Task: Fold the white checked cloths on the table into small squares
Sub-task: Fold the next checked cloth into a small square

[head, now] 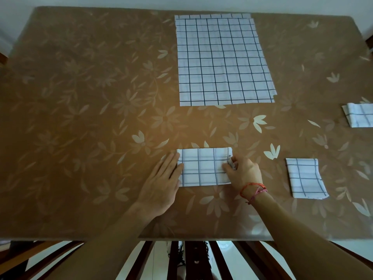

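Note:
A white checked cloth [203,167], folded into a short rectangle, lies near the table's front edge. My left hand [163,182] rests flat on its left end with straight fingers. My right hand [242,172] pinches the cloth's right end between thumb and fingers. A stack of unfolded checked cloths [224,61] lies flat at the back middle. One folded square [305,178] sits to the right of my hands. Another folded cloth [359,115] is cut off by the right edge.
The table [90,118] wears a brown cover with pale flowers. Dark wooden chair slats [193,259] show below its front edge. Wooden chair parts [369,44] peek in at the far right and far left corners.

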The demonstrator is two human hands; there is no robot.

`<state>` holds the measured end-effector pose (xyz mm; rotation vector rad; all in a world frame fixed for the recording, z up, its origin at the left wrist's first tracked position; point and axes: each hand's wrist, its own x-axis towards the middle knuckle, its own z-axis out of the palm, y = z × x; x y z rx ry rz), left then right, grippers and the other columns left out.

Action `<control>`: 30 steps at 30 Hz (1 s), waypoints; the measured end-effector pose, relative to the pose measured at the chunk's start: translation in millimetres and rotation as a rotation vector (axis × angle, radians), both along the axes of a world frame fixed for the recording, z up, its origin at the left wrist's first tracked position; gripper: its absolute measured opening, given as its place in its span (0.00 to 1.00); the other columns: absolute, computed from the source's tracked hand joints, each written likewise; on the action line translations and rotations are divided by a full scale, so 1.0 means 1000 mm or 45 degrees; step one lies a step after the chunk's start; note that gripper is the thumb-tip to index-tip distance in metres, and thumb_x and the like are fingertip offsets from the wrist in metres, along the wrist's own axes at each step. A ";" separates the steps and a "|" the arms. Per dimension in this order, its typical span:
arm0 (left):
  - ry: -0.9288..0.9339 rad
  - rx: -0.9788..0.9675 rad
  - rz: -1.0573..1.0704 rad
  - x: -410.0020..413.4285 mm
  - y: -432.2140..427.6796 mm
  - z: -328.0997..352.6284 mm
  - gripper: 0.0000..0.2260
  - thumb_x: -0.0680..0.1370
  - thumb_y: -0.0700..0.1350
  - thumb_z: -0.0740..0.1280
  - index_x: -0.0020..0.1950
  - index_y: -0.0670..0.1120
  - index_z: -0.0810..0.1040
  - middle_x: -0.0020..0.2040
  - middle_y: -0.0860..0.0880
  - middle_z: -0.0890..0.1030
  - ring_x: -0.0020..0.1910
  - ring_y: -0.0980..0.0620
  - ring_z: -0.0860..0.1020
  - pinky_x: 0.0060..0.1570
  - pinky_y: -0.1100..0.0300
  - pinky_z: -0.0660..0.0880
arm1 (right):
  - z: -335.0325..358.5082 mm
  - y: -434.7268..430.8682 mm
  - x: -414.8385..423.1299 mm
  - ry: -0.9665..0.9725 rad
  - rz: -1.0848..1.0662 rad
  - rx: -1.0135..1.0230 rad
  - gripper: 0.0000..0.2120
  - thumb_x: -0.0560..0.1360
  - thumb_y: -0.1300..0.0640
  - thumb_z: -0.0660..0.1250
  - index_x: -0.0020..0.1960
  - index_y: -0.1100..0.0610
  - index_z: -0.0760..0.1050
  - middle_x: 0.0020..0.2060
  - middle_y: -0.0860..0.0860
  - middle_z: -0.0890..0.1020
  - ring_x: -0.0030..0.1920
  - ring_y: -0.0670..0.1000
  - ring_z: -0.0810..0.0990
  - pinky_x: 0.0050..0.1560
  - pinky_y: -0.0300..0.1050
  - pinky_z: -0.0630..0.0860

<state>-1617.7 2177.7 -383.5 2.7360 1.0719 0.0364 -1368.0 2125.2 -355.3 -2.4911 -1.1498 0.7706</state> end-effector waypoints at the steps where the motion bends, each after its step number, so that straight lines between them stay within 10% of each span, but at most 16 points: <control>1: 0.009 0.007 -0.005 0.001 0.001 0.000 0.23 0.81 0.48 0.50 0.74 0.41 0.67 0.79 0.42 0.57 0.79 0.46 0.51 0.75 0.47 0.56 | 0.000 0.000 0.000 -0.003 0.001 -0.002 0.07 0.73 0.49 0.67 0.42 0.52 0.74 0.35 0.49 0.79 0.37 0.52 0.77 0.30 0.37 0.65; 9: 0.102 -0.009 -0.030 0.000 0.010 -0.002 0.26 0.81 0.50 0.48 0.78 0.39 0.57 0.79 0.42 0.55 0.79 0.48 0.51 0.74 0.50 0.52 | 0.013 -0.002 -0.011 -0.287 0.087 0.061 0.20 0.72 0.49 0.67 0.61 0.54 0.69 0.52 0.55 0.74 0.47 0.57 0.77 0.43 0.51 0.77; 17: 0.119 0.031 -0.068 0.000 0.012 -0.001 0.27 0.82 0.49 0.48 0.78 0.38 0.53 0.79 0.41 0.53 0.79 0.47 0.49 0.74 0.50 0.49 | -0.006 -0.003 -0.080 -0.443 0.826 0.337 0.26 0.76 0.55 0.57 0.73 0.62 0.63 0.74 0.61 0.63 0.74 0.60 0.61 0.71 0.56 0.64; 30: 0.134 0.082 -0.115 -0.002 0.014 -0.007 0.27 0.83 0.50 0.47 0.77 0.34 0.53 0.78 0.37 0.53 0.79 0.43 0.50 0.75 0.46 0.56 | -0.038 0.019 -0.080 -0.547 1.181 0.225 0.31 0.78 0.48 0.51 0.74 0.67 0.60 0.75 0.62 0.59 0.76 0.58 0.55 0.74 0.56 0.58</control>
